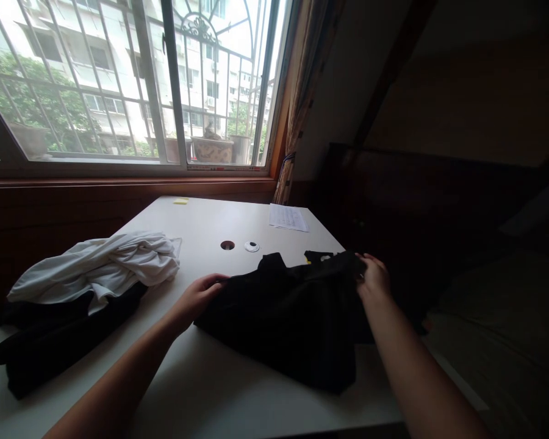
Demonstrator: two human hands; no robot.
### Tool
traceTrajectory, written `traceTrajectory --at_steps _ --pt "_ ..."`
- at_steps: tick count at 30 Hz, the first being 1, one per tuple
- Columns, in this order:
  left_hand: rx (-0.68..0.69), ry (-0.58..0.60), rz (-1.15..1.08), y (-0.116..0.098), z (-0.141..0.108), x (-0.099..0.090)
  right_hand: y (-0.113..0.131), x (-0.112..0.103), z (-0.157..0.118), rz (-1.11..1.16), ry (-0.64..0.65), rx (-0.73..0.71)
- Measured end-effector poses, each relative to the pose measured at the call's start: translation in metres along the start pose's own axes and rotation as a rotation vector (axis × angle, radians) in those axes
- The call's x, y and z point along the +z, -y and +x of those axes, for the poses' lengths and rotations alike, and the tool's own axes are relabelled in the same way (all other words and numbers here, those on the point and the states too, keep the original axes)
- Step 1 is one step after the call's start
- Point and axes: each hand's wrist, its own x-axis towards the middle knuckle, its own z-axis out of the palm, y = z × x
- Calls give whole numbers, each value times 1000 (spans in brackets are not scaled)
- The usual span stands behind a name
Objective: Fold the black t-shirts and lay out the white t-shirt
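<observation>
A black garment [288, 317] is stretched between my two hands over the white table [201, 378]; its exact kind is hard to make out in the dim light. My left hand [209, 291] is closed on its left edge, thumb on top. At the upper right corner, my right hand [373, 275] pinches the cloth, the fingertips partly hidden by it. A dark piece with a small yellow mark [308, 261] shows behind the garment's far edge. The lower part of the cloth hangs down to the tabletop.
At the left lie a crumpled white garment [100, 262] and folded black clothing [64, 341]. Farther back are a round cable hole [227, 245], its white cover [252, 246], printed paper [288, 217] and a yellow note [181, 200]. A barred window [174, 85] stands behind the table.
</observation>
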Motion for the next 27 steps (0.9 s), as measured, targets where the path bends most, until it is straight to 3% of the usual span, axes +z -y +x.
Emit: traceTrajectory --at_steps 2,4,6,10,13,15,18,23,27 --pt "-8 -25 37 3 1 1 -4 -3 4 -2 -86 -18" --pt "-8 -48 68 5 2 2 -4 1 -1 -41 -52 -100" --pt "-5 -54 89 6 2 4 0 12 -17 -143 181 -189" --pt "-1 -50 130 4 -1 5 4 50 -67 -442 928 -284" --pt "0 -58 139 1 -4 6 -4 78 -95 -601 1158 -447" --pt "9 -57 137 0 -5 6 -13 92 -103 -725 1238 -494" --pt "35 -52 146 0 -4 6 -24 102 -97 -864 1239 -508" --pt "48 -37 134 1 -3 4 -35 93 -73 -855 1069 -501" --pt "32 149 129 -1 -6 0 -39 76 -59 -828 838 -389"
